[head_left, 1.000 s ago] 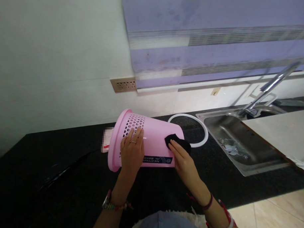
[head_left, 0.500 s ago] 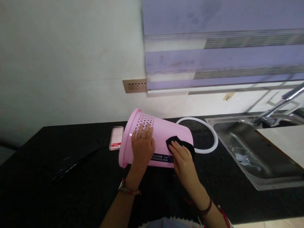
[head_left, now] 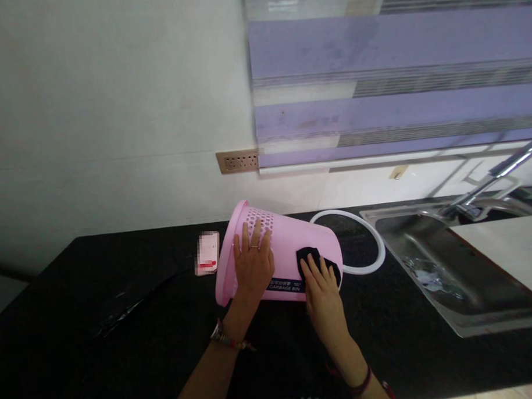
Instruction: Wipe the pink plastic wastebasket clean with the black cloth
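On the left of the dark counter, black plastic lies crumpled and glossy, with a pale, flat item farther right, just beside the bin. The bin rests on its side at the middle of the counter, its mouth to the left and its narrower base to the right. It is smooth, pale pink and tapered, with a thick rolled rim, a band of round holes behind the rim, and a dark label along its near side, lettered in white "GARBAGE BIN". The left hand reaches in from the near side, palm down on the bin by the holes, its fingers spread apart and pointing to the far side; one wears a ring. The right hand slants up to the left from the near right, its fingers slightly apart and laid over a black cloth against the bin near the base; its thumb I cannot make out. Beyond the base on the right are a white hoop, a steel sink, a pale board partly over it, and a chrome tap at the far side.
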`<state>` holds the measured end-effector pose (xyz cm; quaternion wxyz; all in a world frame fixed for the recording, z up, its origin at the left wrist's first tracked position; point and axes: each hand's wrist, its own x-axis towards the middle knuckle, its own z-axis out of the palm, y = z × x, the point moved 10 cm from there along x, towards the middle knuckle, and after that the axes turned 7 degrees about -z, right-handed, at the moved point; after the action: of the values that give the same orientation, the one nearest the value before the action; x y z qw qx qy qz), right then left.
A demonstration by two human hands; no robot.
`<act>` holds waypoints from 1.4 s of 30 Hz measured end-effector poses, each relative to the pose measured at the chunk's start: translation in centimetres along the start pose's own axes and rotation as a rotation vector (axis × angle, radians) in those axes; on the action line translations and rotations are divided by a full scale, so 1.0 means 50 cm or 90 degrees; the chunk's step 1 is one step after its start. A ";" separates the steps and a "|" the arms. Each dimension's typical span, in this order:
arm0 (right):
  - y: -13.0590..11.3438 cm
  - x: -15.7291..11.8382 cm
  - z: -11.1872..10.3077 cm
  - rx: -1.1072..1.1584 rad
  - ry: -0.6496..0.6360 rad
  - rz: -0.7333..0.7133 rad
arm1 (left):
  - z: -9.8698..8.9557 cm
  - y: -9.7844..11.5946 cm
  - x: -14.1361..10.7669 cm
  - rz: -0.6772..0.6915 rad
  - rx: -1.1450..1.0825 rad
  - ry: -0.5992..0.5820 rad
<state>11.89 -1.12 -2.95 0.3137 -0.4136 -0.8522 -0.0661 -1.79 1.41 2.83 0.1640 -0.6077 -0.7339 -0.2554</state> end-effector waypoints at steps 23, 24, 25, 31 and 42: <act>0.081 0.028 -0.009 -0.075 -0.023 0.053 | 0.049 0.018 0.088 0.037 -0.021 -0.073; 0.092 0.039 -0.007 -0.074 -0.033 0.067 | 0.053 0.019 0.093 0.029 -0.021 -0.073; 0.096 0.054 -0.002 -0.071 -0.049 0.074 | 0.057 0.020 0.098 0.019 -0.021 -0.072; 0.061 0.118 0.028 -0.081 -0.118 0.053 | 0.064 0.025 0.109 0.034 -0.043 -0.055; 0.118 0.184 0.041 -0.042 -0.204 0.114 | 0.105 0.035 0.168 0.042 -0.026 -0.131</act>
<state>11.06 9.55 -0.02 0.1647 -0.5033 -0.8483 0.0007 -1.48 11.43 3.47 0.0838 -0.6580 -0.7209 -0.2009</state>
